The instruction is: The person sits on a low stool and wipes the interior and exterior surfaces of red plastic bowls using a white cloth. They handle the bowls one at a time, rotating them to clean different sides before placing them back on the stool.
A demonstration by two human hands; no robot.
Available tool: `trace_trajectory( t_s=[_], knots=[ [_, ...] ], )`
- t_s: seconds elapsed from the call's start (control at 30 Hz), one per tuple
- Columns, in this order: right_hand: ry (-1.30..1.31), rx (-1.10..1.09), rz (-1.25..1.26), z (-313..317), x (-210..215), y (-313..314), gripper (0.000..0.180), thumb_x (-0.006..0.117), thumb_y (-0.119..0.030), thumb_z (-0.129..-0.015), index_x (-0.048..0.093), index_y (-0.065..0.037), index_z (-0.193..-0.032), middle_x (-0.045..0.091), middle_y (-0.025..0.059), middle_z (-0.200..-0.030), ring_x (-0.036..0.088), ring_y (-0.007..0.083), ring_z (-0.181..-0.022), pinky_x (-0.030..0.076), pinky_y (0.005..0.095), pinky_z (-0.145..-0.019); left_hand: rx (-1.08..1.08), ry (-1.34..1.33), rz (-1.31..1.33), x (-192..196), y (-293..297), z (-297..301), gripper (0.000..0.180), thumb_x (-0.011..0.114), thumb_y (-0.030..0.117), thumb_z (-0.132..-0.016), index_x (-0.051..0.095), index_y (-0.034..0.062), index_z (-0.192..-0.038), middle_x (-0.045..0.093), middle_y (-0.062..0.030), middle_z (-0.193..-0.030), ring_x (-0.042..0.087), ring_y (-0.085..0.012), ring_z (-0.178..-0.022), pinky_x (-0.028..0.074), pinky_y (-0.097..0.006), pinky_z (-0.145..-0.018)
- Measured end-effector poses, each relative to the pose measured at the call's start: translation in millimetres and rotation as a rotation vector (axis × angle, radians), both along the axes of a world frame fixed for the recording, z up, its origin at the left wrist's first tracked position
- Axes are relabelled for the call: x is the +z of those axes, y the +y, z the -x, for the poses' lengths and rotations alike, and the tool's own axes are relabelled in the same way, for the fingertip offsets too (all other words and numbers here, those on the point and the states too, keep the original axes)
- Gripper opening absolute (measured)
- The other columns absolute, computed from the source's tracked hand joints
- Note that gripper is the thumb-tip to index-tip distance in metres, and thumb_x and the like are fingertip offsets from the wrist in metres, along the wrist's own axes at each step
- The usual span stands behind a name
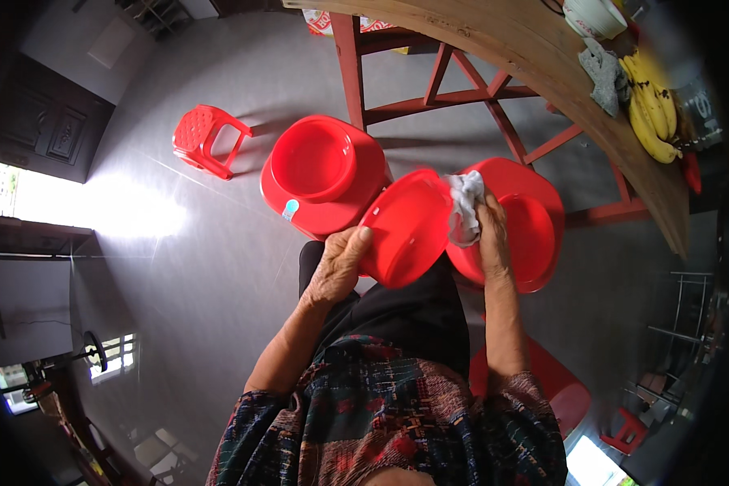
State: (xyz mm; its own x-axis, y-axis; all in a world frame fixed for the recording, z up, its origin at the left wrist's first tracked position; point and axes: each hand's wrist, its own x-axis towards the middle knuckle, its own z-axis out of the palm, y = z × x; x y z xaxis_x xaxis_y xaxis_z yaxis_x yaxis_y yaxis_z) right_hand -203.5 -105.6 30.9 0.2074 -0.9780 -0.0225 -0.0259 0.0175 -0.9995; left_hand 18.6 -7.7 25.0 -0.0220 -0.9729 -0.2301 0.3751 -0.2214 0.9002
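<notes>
My left hand (340, 266) grips the near left rim of a shallow red plastic basin (409, 231), thumb over the edge. The basin is tilted above my lap. On its right side, my right hand (492, 231) is closed on a crumpled white-grey cloth (465, 206), which touches the rim. Ahead to the left, another red basin (312, 158) rests on a red plastic stool (370, 158). Beneath my right hand and forearm, a further red basin (533, 235) sits on a second red stool (543, 182); the arm and cloth partly hide both.
A low red stool (198, 136) stands on the grey floor at the far left. At the right is a wooden table (535, 57) on red legs, bearing bananas (652, 113), a grey rag (603, 77) and a white bowl (593, 18). A metal rack (680, 324) stands far right.
</notes>
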Motion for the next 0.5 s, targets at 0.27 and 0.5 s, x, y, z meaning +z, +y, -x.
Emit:
trace_trajectory(
  t_s=[0.27,0.5],
  knots=[
    [0.341,0.196,0.657,-35,24,14,0.039,0.045,-0.007,-0.084,0.049,0.0,-0.122,0.048,0.0179,-0.125,0.047,0.035,-0.115,0.036,0.0416,-0.1,-0.022,-0.221,0.018,1,-12,22,0.044,0.045,0.039,-0.099,0.058,-0.0031,-0.092,0.049,0.0042,-0.077,0.04,-0.0053,-0.075,0.039,-0.024,-0.067],
    [0.393,0.143,0.843,-50,-6,53,0.043,0.054,0.006,-0.081,0.049,0.003,-0.123,0.046,0.0207,-0.131,0.048,0.0398,-0.116,0.041,0.0451,-0.098,0.155,-0.285,0.143,23,-28,14,0.027,0.053,0.019,-0.094,0.055,-0.0012,-0.112,0.059,0.0013,-0.088,0.052,-0.0063,-0.083,0.045,-0.025,-0.071]
  ],
)
